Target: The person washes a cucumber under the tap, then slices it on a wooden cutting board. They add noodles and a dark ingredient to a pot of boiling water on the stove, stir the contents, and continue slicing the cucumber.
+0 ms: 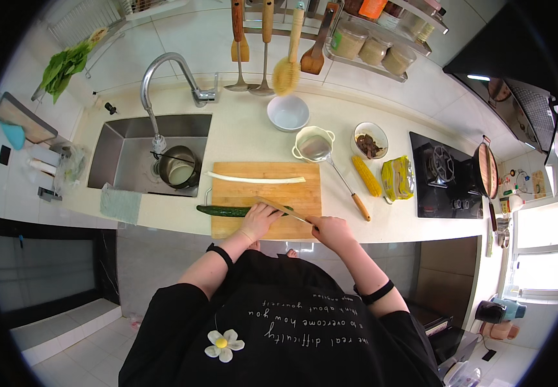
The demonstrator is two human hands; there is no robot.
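A green cucumber (221, 211) lies lengthwise along the near part of a wooden cutting board (265, 164), its left end past the board's edge. My left hand (261, 220) presses on the cucumber, fingers bent over it. In my right hand (332, 232) is the handle of a kitchen knife (286, 210), whose blade slants up and left across the cucumber, just beyond my left fingers. Whether the edge has entered the cucumber cannot be seen. Farther up the board rests a long white scallion stalk (257, 179).
Left is a sink (119, 159) holding a dark pot (179, 167). Rightward lie a ladle (339, 176) across a cream bowl (303, 138), a corn cob (367, 175), a yellow packet (397, 179) and a glass bowl (370, 140) with dark pieces. A gas hob (441, 193) stands beyond.
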